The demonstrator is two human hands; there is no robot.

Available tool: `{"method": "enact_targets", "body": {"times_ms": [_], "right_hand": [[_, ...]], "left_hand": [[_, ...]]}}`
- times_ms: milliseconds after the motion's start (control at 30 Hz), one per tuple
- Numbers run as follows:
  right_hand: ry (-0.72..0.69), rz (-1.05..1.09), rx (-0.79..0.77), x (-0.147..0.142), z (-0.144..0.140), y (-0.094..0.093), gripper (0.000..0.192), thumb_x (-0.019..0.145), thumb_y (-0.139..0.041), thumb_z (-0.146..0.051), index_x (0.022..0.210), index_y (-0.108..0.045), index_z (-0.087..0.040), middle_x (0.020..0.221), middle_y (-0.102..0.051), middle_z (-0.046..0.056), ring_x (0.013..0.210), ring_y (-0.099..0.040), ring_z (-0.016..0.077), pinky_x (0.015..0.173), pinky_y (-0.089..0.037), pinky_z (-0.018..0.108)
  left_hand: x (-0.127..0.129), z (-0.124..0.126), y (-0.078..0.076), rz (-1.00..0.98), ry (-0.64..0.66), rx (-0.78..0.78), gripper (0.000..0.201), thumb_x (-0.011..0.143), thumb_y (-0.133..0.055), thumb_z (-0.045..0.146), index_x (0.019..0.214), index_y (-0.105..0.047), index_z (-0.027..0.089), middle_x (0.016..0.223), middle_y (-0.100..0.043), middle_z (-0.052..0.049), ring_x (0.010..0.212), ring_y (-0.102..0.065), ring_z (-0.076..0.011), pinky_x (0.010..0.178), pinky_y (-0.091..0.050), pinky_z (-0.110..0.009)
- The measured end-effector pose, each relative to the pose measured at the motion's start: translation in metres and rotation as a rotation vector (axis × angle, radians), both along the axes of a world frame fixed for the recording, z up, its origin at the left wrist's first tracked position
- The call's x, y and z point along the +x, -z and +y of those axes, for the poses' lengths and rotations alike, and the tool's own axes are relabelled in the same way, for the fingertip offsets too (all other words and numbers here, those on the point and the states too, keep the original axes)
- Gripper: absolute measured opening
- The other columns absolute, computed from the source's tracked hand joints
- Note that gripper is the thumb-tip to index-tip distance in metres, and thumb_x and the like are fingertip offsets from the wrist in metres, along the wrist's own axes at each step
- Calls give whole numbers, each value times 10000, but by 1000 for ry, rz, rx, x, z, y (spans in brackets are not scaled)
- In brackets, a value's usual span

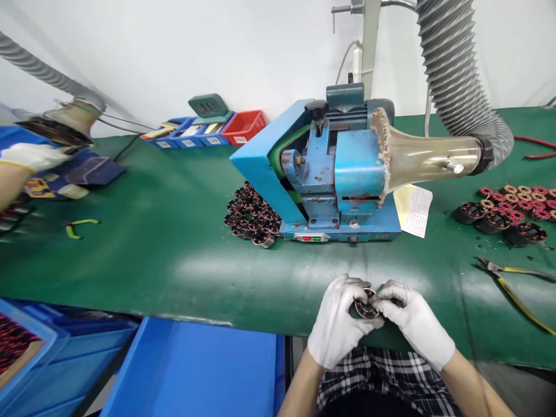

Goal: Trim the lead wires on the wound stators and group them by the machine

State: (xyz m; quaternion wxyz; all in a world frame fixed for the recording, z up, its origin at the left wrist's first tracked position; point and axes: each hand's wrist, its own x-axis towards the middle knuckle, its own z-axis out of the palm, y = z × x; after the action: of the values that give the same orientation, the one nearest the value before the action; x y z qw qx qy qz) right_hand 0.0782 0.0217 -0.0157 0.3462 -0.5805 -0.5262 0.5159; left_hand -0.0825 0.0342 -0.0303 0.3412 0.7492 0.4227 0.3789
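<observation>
Near the table's front edge, my left hand [341, 318], in a white glove, is closed around the side of a round motor stator [366, 310]. The stator has a silvery rim, and dark and copper-coloured parts show inside it. My right hand [406, 310], also gloved with darkened fingertips, is closed at the stator's right side. Its thumb and fingers are pinched together at the ring's opening, and whatever may lie between those fingertips is hidden. Beyond the hands, a cluster of similar stators [253, 217] stands beside the blue belt-driven machine [321, 174].
Right of the machine lie a handwritten paper [419, 211], more stators [493, 220], red and tan wound cores [516, 202] and yellow-handled pliers [516, 289]. Small bins [245, 126] stand at the back. A co-worker's gloved hand [32, 156] is far left. Blue crates [195, 370] sit below the table.
</observation>
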Motion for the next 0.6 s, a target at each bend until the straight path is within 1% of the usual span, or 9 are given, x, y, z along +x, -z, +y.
{"method": "enact_targets", "body": {"times_ms": [167, 367, 433, 533, 600], "right_hand": [[-1, 12, 5, 1, 0, 0, 109, 716, -603, -259, 627, -646, -215, 669, -626, 7, 666, -594, 180, 659, -473, 293], [-34, 79, 67, 6, 1, 4, 95, 702, -618, -259, 625, -658, -220, 659, -647, 8, 651, -591, 168, 653, -475, 283], [-18, 93, 14, 5, 1, 1, 101, 699, -623, -275, 625, -657, -215, 653, -647, 6, 644, -589, 165, 639, -473, 277], [36, 110, -98, 3, 0, -2, 111, 683, -625, -306, 640, -655, -208, 626, -638, -4, 566, -556, 144, 553, -458, 260], [62, 91, -128, 3, 0, -3, 133, 668, -619, -328, 644, -657, -203, 605, -637, -4, 518, -531, 135, 510, -447, 256]], "left_hand": [[0, 0, 0, 29, 22, 30, 284, 638, -764, 178, 816, -549, 229, 987, -678, -24, 1023, -597, -221, 991, -398, -426], [0, 3, -2, 35, 68, 37, 253, 636, -770, 160, 775, -569, 226, 956, -701, -24, 1005, -616, -229, 986, -401, -450], [0, 3, -1, 36, 72, 17, 248, 641, -762, 140, 782, -578, 227, 954, -700, -23, 1006, -614, -226, 990, -398, -447], [0, 3, 0, 48, 80, -15, 239, 648, -756, 131, 789, -590, 230, 999, -690, -23, 1019, -608, -221, 1015, -372, -452], [-1, 3, -1, 42, 85, -35, 218, 653, -757, 137, 756, -590, 231, 1026, -684, -27, 1020, -608, -223, 1027, -355, -459]]}}
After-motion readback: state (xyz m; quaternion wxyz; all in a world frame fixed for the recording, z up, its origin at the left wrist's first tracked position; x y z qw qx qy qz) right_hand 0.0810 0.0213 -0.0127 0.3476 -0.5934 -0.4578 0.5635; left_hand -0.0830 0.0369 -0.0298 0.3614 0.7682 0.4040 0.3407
